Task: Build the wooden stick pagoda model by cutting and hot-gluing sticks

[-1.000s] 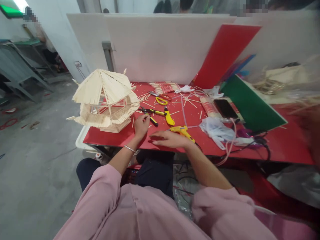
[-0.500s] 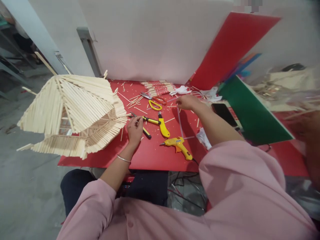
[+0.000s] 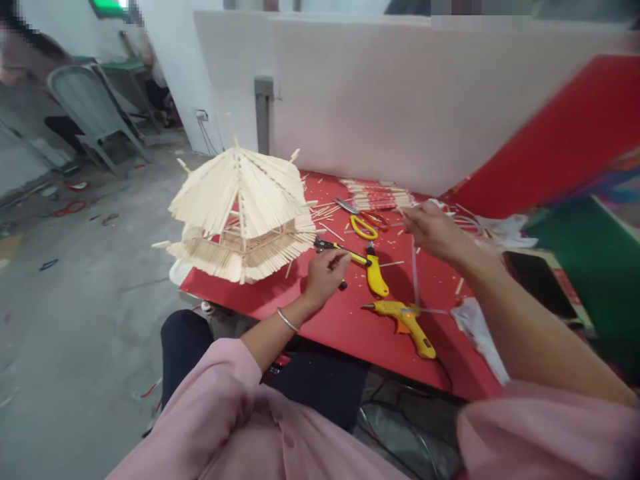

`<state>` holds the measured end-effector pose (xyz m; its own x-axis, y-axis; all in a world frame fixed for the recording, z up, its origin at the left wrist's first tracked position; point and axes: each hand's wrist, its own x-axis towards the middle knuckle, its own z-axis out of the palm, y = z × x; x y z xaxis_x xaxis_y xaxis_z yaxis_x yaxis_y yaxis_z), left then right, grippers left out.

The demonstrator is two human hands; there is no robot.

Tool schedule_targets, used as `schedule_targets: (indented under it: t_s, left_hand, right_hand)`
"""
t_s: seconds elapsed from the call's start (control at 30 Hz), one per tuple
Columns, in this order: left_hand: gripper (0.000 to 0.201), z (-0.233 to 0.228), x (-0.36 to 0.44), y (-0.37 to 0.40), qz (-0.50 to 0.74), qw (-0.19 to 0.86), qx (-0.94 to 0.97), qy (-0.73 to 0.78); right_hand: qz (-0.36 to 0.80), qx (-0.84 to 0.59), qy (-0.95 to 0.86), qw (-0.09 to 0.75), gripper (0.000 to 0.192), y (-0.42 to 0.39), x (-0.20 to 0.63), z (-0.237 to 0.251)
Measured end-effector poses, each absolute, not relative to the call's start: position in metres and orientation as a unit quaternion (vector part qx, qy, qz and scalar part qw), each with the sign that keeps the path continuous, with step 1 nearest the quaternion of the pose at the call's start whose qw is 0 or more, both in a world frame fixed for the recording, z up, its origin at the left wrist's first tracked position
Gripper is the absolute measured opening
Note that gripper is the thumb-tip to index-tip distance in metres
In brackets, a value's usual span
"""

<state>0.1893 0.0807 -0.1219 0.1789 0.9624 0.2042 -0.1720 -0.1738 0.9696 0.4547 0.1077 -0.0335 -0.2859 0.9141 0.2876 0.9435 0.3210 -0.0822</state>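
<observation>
My left hand (image 3: 324, 275) is over the red tabletop with its fingers curled, in front of pliers (image 3: 357, 257) with yellow and black handles. It partly covers them, and whatever is in its fingers is hidden. Farther back, my right hand (image 3: 425, 227) has its fingertips pinched together near loose sticks; anything between them is too small to make out. A roofed model house (image 3: 240, 220) made of thin wooden sticks stands left of my left hand. Between my hands lie scissors (image 3: 364, 227) with yellow and red handles, a yellow-handled cutter (image 3: 376, 275) and a yellow glue gun (image 3: 405, 320).
A bundle of sticks (image 3: 377, 195) lies by the white panel (image 3: 360, 107) behind the table. At the right are a dark phone (image 3: 540, 283), crumpled white tissue (image 3: 477, 333) and a green board (image 3: 595, 267). Clear glue sticks (image 3: 415, 273) lie near the gun. A chair (image 3: 90, 100) stands far left.
The view has swung left, so the table and model appear farther right. My right hand stays pinched at the back of the table; my left hand stays by the pliers.
</observation>
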Motion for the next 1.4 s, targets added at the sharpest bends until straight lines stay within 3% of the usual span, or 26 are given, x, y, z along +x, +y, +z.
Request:
schedule_targets:
  t_s: [0.1, 0.17, 0.33, 0.43, 0.53, 0.63, 0.9, 1.4]
  left_hand:
    - [0.045, -0.095, 0.174, 0.05, 0.461, 0.697, 0.459, 0.303]
    - [0.053, -0.076, 0.156, 0.029, 0.437, 0.749, 0.424, 0.261]
    - [0.04, -0.038, 0.088, -0.002, 0.469, 0.703, 0.45, 0.289]
    - [0.028, -0.022, 0.051, -0.007, 0.462, 0.686, 0.47, 0.309]
    - [0.023, -0.009, 0.028, -0.007, 0.525, 0.668, 0.416, 0.325]
    - [0.022, 0.001, 0.019, -0.002, 0.581, 0.65, 0.34, 0.352]
    - [0.021, 0.01, 0.01, 0.025, 0.596, 0.652, 0.273, 0.38]
    - [0.025, 0.008, 0.008, 0.045, 0.587, 0.649, 0.286, 0.391]
  right_hand:
    - [0.036, -0.49, -0.861, 0.131, 0.036, 0.065, 0.405, 0.006]
    - [0.089, -0.427, -0.893, 0.113, 0.036, 0.04, 0.369, 0.028]
    - [0.052, -0.347, -0.925, 0.142, 0.04, 0.015, 0.294, 0.062]
    - [0.043, -0.35, -0.909, 0.224, 0.031, 0.021, 0.262, 0.068]
    - [0.043, -0.39, -0.841, 0.372, 0.022, 0.038, 0.23, 0.061]
    - [0.031, -0.413, -0.779, 0.471, 0.029, 0.054, 0.198, 0.048]
    - [-0.237, -0.385, -0.823, 0.343, 0.039, 0.063, 0.17, 0.025]
    - [-0.267, -0.397, -0.819, 0.317, 0.044, 0.082, 0.161, 0.017]
